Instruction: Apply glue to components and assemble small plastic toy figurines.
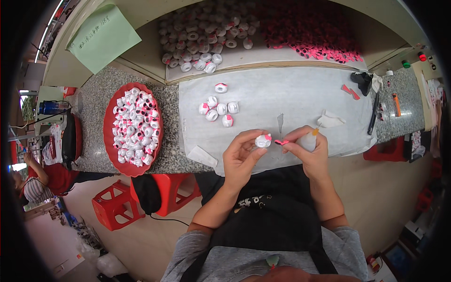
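Observation:
Over the near part of the white sheet, my left hand (239,157) grips a small white doll head (261,141) with a pink patch at its upper right, held between thumb and fingers. My right hand (312,155) pinches a tiny pink-and-black piece (280,142) close beside the head, with a small gap between them. Tucked in the same hand is a white squeeze bottle (307,142) with an orange tip, partly hidden by the fingers. Several similar white heads (222,108) with pink parts lie on the sheet beyond my left hand.
A red scalloped tray (109,141) full of white-and-pink heads stands at left. The shelf behind holds piles of white heads (192,42) and pink pieces (319,40). Crumpled tissue (330,119), a black pen-like tool (373,113) and an orange tool (397,104) lie right. Red stools (117,205) stand below.

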Demonstrator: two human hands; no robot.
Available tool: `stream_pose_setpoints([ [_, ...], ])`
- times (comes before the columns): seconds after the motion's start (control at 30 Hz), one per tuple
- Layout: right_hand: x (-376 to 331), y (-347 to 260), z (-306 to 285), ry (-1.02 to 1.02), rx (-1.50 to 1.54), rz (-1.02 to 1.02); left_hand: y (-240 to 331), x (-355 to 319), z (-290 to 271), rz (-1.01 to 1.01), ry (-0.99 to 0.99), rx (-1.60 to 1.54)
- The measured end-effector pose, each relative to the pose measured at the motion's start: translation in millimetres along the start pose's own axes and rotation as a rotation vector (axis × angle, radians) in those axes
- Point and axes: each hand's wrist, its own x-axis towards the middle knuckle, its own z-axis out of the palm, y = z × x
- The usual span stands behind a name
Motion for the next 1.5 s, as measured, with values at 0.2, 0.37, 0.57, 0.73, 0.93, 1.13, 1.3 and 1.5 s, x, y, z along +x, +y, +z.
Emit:
stream_pose_setpoints([
  [0.2, -4, -1, 6, -0.07, 0.144, 0.091, -1, -1, -1, 0.11, -0.041, 0.239],
  [0.37, -2, 1, 5, -0.089, 0.118, 0.111, 1, -1, -3, 0.172, -0.086, 0.509],
  [0.57, -1, 6, 6, -0.061, 0.072, 0.096, 5, 1, -3, 0.198, -0.12, 0.523],
  [0.73, -3, 11, 8, -0.074, -0.018, 0.014, 7, -2, 4, 0.016, -0.014, 0.17],
  [0.93, -2, 2, 13, -0.093, 0.042, 0.004, 8, -2, -2, -0.028, -0.083, -0.002],
  [1.13, -3, 7, 10, -0.194, 0.112, 0.121, 7, -4, -4, -0.015, -0.128, 0.082],
  [1.3, -4, 10, 7, -0.196, 0.187, 0.149, 8, -3, -7, -0.053, -0.164, 0.083],
  [1.5, -3, 13, 6, -0.188, 0.184, 0.141, 9, -2, -6, -0.13, -0.166, 0.02],
])
